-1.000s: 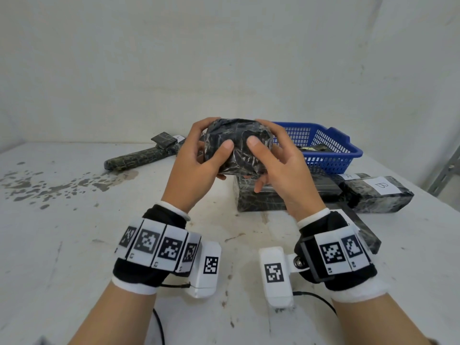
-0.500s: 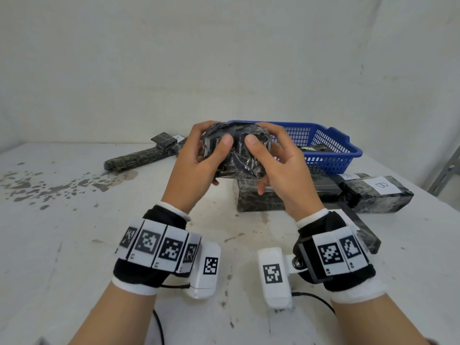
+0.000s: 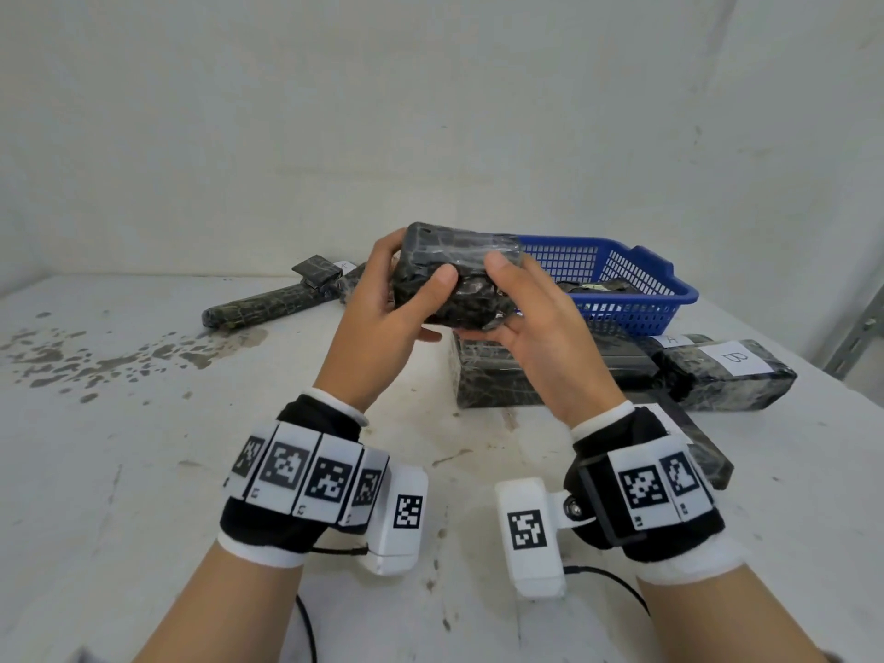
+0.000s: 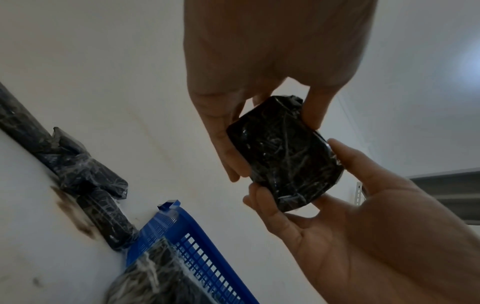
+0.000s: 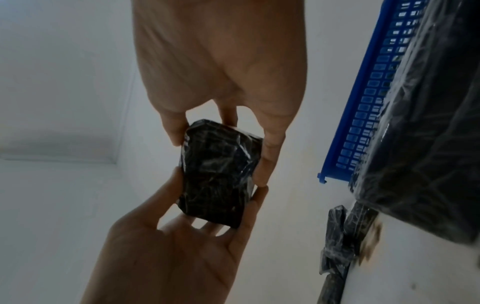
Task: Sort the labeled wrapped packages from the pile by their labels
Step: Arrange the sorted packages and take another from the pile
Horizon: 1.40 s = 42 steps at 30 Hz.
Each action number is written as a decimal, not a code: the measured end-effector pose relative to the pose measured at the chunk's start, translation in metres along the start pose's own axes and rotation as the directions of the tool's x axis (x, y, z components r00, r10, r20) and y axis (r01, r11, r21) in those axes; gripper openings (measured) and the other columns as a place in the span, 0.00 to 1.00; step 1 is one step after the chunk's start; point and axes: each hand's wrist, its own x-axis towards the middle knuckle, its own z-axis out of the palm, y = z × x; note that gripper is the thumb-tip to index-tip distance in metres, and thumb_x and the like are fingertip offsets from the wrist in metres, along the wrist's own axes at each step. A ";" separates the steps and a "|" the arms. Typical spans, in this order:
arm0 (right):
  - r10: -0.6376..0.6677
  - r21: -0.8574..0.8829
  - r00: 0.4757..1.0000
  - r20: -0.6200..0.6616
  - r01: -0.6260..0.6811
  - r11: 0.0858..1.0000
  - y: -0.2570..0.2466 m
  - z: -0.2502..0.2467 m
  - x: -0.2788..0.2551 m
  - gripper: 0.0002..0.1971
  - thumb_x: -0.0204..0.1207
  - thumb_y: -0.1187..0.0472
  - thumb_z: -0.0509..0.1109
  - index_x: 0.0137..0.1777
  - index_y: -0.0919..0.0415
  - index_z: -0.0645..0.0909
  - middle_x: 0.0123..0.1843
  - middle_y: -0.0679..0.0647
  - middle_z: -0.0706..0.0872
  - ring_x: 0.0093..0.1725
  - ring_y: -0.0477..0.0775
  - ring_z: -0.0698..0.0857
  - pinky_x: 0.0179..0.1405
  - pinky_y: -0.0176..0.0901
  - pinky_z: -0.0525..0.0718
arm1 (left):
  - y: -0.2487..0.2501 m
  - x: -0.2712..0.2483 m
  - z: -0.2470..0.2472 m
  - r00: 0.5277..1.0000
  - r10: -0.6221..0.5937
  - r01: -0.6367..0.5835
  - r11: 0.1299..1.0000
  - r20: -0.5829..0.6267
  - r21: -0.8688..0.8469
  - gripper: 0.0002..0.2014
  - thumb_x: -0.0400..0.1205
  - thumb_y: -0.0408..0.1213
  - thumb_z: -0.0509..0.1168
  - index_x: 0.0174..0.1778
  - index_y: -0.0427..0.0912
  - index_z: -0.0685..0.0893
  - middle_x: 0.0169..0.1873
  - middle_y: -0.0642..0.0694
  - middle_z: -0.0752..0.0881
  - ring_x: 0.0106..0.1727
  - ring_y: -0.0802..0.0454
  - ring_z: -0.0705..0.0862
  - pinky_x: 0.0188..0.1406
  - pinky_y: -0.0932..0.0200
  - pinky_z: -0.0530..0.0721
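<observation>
A: Any labels showing?
B: "B" is showing on the package (image 3: 732,375) lying at 3 o'clock. Held package (image 3: 459,275): none visible.
A: Hands?
B: Left hand (image 3: 382,318) and right hand (image 3: 540,337) are both gripping it above the table (image 3: 119,447), basket (image 3: 636,284) sitting just behind.

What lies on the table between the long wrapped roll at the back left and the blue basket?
In the head view, only a small flat wrapped package with a white label, against the long wrapped roll; the hands hide the stretch up to the blue basket.
</observation>
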 end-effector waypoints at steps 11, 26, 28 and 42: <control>-0.029 -0.169 1.000 -0.006 0.028 0.985 -0.001 0.002 -0.001 0.27 0.73 0.48 0.71 0.73 0.49 0.79 0.61 0.54 0.89 0.56 0.59 0.89 0.46 0.50 0.88 | -0.002 0.002 0.003 0.999 -0.053 0.053 0.987 0.004 -0.152 0.15 0.85 0.34 0.61 0.67 0.42 0.69 0.56 0.41 0.86 0.52 0.51 0.87 0.43 0.62 0.85; -0.011 -0.135 1.000 0.013 0.012 0.991 0.000 0.002 0.000 0.23 0.78 0.45 0.72 0.73 0.42 0.79 0.62 0.62 0.87 0.32 0.54 0.86 0.27 0.43 0.81 | -0.003 0.001 0.002 0.999 -0.036 0.035 0.998 -0.017 -0.050 0.22 0.82 0.52 0.59 0.69 0.47 0.72 0.60 0.44 0.86 0.59 0.48 0.87 0.58 0.45 0.87; -0.016 -0.121 1.000 0.003 0.016 0.993 -0.001 0.002 -0.001 0.20 0.83 0.49 0.70 0.74 0.45 0.80 0.61 0.64 0.87 0.31 0.53 0.85 0.28 0.45 0.81 | -0.003 0.001 0.000 1.000 -0.027 0.027 1.000 -0.017 0.015 0.22 0.81 0.56 0.58 0.68 0.51 0.73 0.59 0.47 0.86 0.58 0.49 0.87 0.56 0.44 0.87; -0.077 0.021 0.989 -0.127 0.080 0.997 0.000 -0.002 0.004 0.36 0.63 0.49 0.80 0.74 0.48 0.78 0.66 0.59 0.88 0.66 0.56 0.87 0.75 0.60 0.79 | 0.006 -0.001 0.002 0.998 -0.055 0.048 0.981 -0.029 -0.186 0.25 0.78 0.48 0.66 0.70 0.49 0.70 0.60 0.41 0.84 0.52 0.56 0.87 0.48 0.59 0.85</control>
